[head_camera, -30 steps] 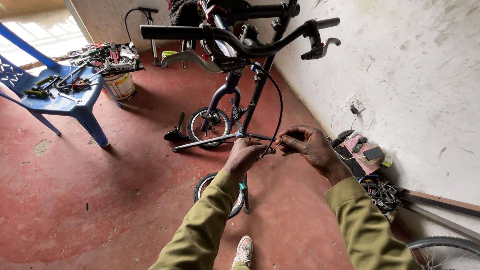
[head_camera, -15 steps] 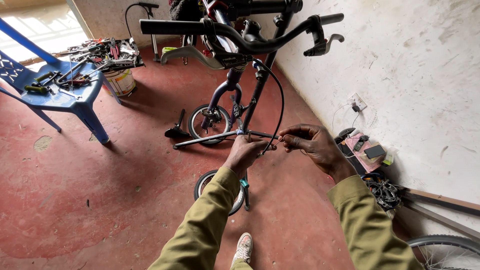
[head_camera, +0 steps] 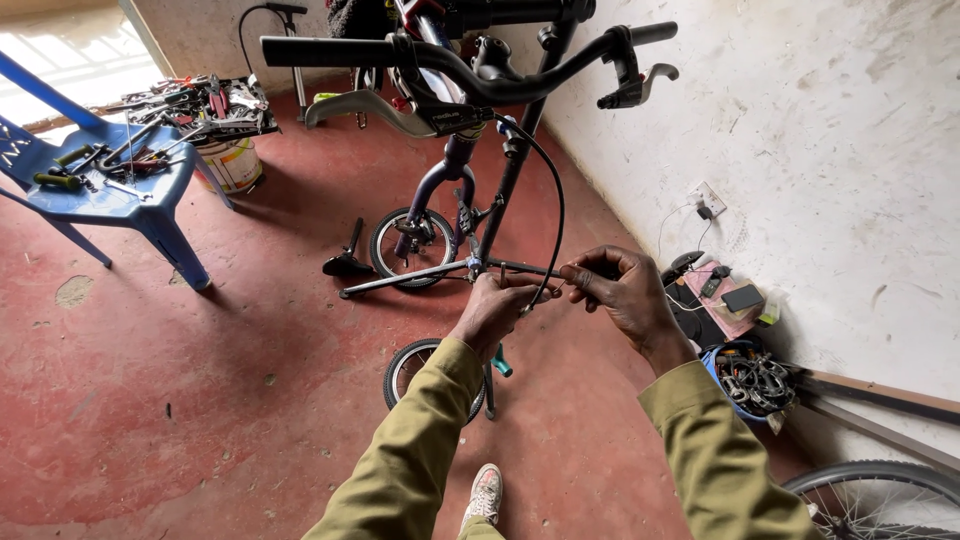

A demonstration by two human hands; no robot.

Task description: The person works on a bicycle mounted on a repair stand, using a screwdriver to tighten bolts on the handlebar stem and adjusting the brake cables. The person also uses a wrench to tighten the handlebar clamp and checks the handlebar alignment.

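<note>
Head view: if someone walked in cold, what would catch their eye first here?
The black handlebar of a bicycle clamped in a stand fills the top centre, its brake cable looping down. Just below, the left hand and right hand meet at the cable's lower end, fingers pinching it. At far left, a blue plastic chair heaped with tools stands on the red floor.

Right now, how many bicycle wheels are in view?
3. One small wheel stands on the floor past the hands, under the clamped bike; another small wheel lies partly hidden behind the left sleeve; a large spoked wheel is cut off at the bottom right corner. Others may be hidden.
</note>
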